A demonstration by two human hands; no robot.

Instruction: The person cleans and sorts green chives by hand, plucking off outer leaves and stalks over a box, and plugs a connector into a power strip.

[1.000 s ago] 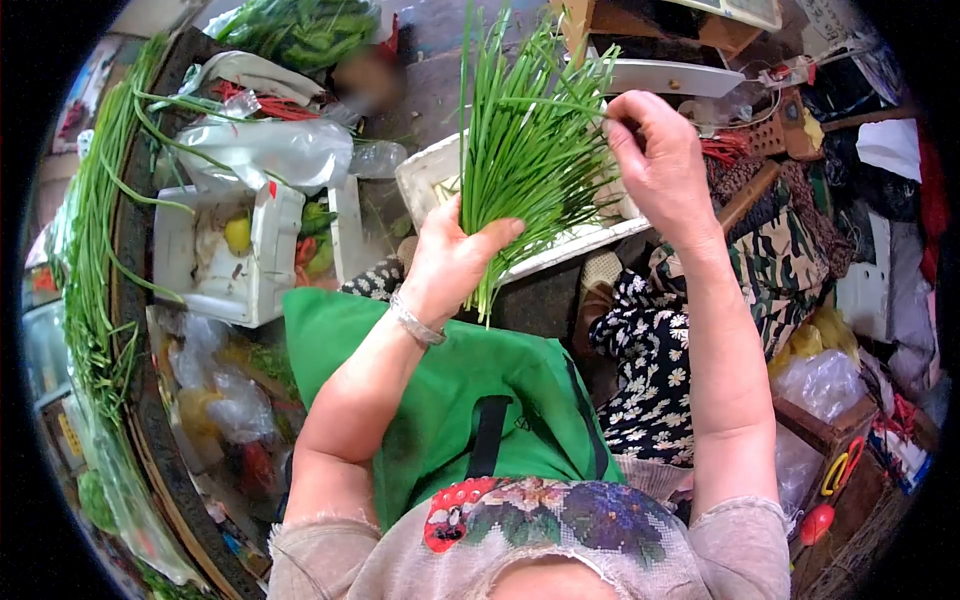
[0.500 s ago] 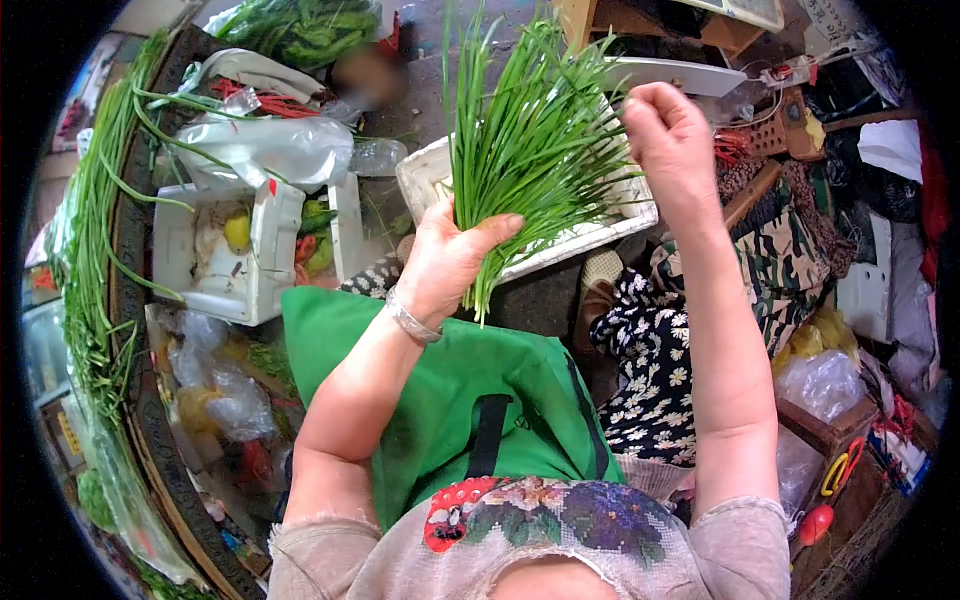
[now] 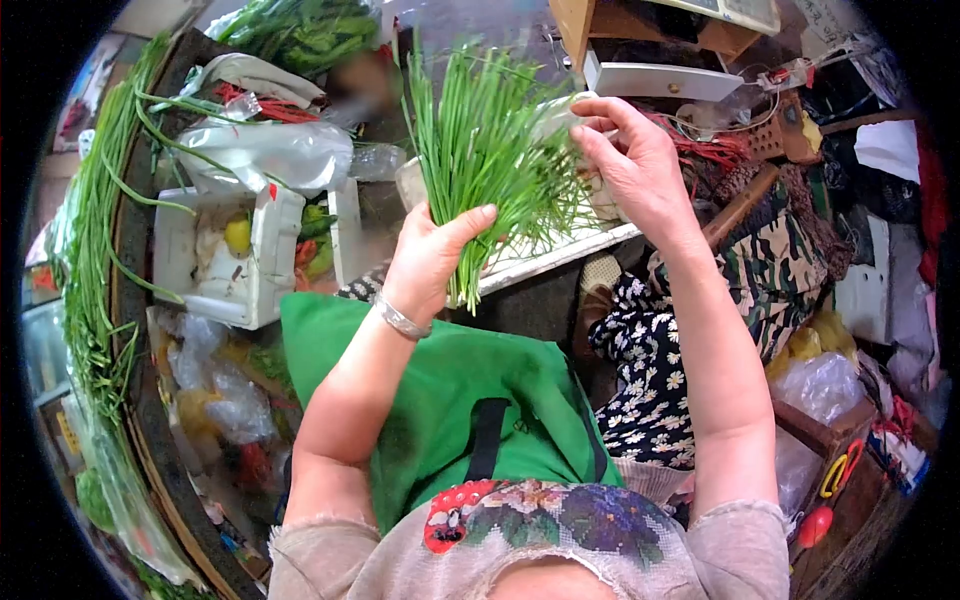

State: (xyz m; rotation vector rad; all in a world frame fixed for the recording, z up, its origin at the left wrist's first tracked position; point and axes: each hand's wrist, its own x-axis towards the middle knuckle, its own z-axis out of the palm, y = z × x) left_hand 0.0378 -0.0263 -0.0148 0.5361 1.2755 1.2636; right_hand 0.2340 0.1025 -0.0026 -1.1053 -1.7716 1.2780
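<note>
A thick bunch of garlic chives [image 3: 490, 150] stands fanned upward in my left hand [image 3: 428, 258], whose thumb presses across the stems near their cut ends. My right hand [image 3: 640, 170] is just right of the leaves, its fingers loosely bent and apart, with nothing visible in them. Behind and below the bunch lies a white foam box [image 3: 560, 250], partly hidden by the leaves. A green apron [image 3: 430, 400] covers my lap.
Left of the chives is a smaller foam box [image 3: 240, 300] with a yellow fruit [image 3: 238, 236] inside. Long green stalks [image 3: 90, 250] hang along the left ledge. Scissors [image 3: 842, 468] with yellow and red handles rest at the lower right; a white drawer [image 3: 660, 82] juts out ahead.
The bunch and my left hand have shifted slightly left and lower. My right hand has gone from closed to loosely open, moving a little left and down.
</note>
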